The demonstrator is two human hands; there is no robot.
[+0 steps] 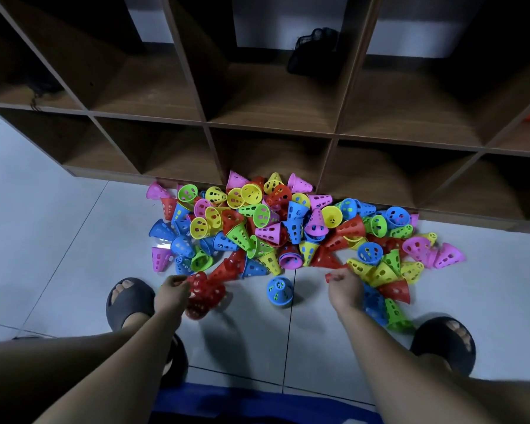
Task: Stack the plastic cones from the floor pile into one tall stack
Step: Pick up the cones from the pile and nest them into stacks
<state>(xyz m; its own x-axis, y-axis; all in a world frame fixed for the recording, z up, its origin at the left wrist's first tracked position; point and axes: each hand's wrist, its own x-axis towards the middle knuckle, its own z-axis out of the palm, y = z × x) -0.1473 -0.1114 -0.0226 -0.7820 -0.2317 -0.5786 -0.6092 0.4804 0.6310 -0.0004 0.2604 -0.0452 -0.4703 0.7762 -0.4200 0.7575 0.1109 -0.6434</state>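
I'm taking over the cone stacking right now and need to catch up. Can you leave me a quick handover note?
Left hand: grips a short, blurred stack of red cones just above the floor.
Right hand: pinches a red cone by its rim at the pile's near edge.
Pile: mixed-colour cones on the floor against the wooden cubby shelf. One blue cone sits alone between the hands.
Done: only a few red cones nested.
Left: nearly the whole pile.

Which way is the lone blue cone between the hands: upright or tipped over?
Upright: the blue cone stands on end on the floor, showing a round outline from above. Which end is up: cannot tell.
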